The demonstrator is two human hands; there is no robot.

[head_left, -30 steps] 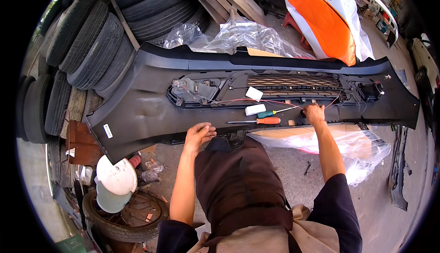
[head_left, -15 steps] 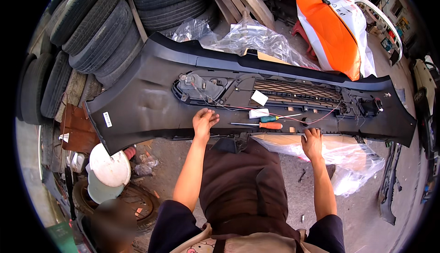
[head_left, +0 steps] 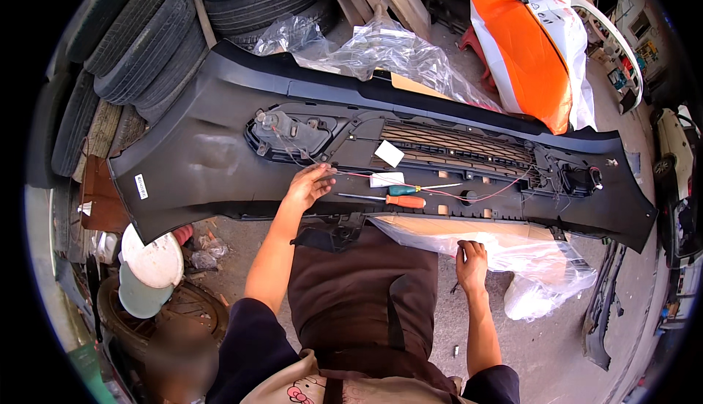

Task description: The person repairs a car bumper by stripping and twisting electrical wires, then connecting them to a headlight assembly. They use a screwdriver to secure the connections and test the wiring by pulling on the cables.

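Note:
A large black car bumper [head_left: 198, 111] lies with its inner side up across the view in front of me. My left hand [head_left: 310, 186] is over its near half, fingertips closed on a thin wire [head_left: 351, 175] that runs from the lamp unit [head_left: 289, 131] toward the right. Just right of this hand lie an orange-handled screwdriver [head_left: 405, 201], a green-handled screwdriver [head_left: 401, 189] and a small white box [head_left: 387, 179]. My right hand [head_left: 472, 263], fingers loosely bent and apart, hangs by the bumper's near edge above clear plastic wrap; I see nothing in it.
A white card [head_left: 389, 153] rests beside the mesh grille [head_left: 461, 144]. Stacked tyres [head_left: 150, 38] stand at the far left, near a lidded bucket [head_left: 151, 256]. Plastic-wrapped cardboard [head_left: 469, 230] is under the bumper. An orange panel [head_left: 523, 45] stands at the back right; a black trim strip [head_left: 602, 309] lies right.
My left hand has moved up to the wire. My right hand has come off the bumper's near edge toward me. The whole view has shifted, so the bumper appears further left.

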